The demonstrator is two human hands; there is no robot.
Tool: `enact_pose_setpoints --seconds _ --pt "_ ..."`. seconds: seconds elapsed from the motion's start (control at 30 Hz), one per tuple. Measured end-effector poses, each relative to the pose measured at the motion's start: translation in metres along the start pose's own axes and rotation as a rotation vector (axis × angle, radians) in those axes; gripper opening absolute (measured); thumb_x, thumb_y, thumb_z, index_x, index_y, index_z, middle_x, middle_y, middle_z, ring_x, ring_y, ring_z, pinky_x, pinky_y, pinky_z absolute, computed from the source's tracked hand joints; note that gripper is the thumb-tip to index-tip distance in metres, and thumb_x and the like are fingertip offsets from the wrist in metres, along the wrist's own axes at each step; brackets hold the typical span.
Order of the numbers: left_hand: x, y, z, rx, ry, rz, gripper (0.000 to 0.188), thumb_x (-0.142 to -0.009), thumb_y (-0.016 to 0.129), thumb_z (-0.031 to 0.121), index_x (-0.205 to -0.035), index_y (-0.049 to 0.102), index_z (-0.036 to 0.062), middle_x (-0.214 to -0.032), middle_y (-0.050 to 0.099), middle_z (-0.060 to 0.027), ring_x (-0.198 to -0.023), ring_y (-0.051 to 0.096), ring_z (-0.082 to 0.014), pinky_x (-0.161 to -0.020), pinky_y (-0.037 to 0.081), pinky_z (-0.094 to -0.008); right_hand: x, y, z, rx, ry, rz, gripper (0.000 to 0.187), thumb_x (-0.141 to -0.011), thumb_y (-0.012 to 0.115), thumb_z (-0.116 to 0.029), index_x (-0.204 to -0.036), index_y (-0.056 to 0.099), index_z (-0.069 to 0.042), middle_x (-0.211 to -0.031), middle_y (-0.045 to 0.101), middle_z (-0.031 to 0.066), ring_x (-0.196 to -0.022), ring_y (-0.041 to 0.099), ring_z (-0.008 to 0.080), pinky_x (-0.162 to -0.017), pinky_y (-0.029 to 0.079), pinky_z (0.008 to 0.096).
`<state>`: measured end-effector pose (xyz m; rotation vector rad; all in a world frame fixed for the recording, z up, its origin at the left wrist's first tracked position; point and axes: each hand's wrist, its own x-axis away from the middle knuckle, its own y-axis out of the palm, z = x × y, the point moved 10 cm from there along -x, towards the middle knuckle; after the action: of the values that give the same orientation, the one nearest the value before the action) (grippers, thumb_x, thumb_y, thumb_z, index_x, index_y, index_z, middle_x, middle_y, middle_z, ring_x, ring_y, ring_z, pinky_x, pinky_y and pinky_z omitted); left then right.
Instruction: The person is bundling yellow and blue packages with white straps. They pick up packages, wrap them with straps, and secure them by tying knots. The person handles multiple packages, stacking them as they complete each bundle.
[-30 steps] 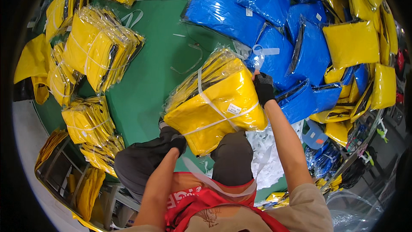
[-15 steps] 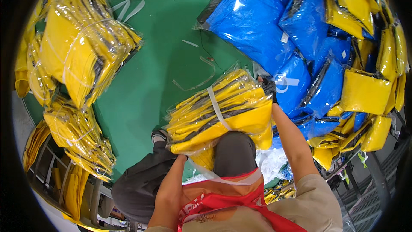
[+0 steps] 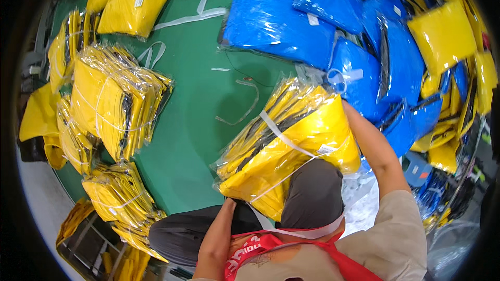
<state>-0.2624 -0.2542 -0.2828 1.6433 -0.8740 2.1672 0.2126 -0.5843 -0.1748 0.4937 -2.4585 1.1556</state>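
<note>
A thick bundle of yellow packages [image 3: 284, 143], folded yellow and black pieces in clear plastic, leans tilted against my raised knee [image 3: 315, 192]. A white strap [image 3: 281, 132] runs across it, and a thin white band crosses its near face. My left hand [image 3: 229, 204] grips the lower left corner from beneath, its fingers hidden under the bundle. Along the right end reaches my right forearm [image 3: 376, 151]; the hand goes behind the bundle's upper right edge, holding it there, with the fingers out of sight.
Strapped yellow stacks [image 3: 112, 99] stand on the green floor [image 3: 187, 104] to the left. Blue wrapped packages [image 3: 281, 18] pile up at the far right, with yellow packages [image 3: 442, 36] beyond. White strap scraps [image 3: 192, 19] lie on the floor. A grey-blue box [image 3: 416, 169] sits at right.
The bundle has turned and tilted up, showing more of its broad yellow face, a label and a second band. My gloved right hand has gone out of sight behind it. The view has shifted.
</note>
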Motion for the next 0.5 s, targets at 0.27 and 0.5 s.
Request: enact_pose_setpoints --seconds 0.27,0.5 --pt "0.028 -0.221 0.159 0.189 0.562 -0.037 0.044 -0.095 0.031 0.031 -0.133 0.027 0.0084 -0.127 0.046 -0.0113 -0.109 0.049 -0.0232 -0.09 0.043 -0.0329 0.139 -0.102 -0.091 -1.054 0.02 0.025 0.041 -0.088 0.049 -0.042 -0.076 0.061 -0.004 -0.07 0.06 0.005 -0.067 0.055 0.0159 -0.063 0.045 0.0276" --pt "0.095 -0.296 0.22 0.9 0.664 -0.393 0.048 -0.097 0.03 0.031 -0.138 0.021 0.0084 -0.13 0.044 -0.0103 -0.11 0.049 -0.022 -0.092 0.042 -0.0317 0.195 -0.122 -0.042 -0.825 -0.06 0.569 0.043 -0.089 0.05 -0.042 -0.077 0.061 -0.002 -0.073 0.06 0.0011 -0.069 0.053 0.0081 -0.065 0.043 0.0244"
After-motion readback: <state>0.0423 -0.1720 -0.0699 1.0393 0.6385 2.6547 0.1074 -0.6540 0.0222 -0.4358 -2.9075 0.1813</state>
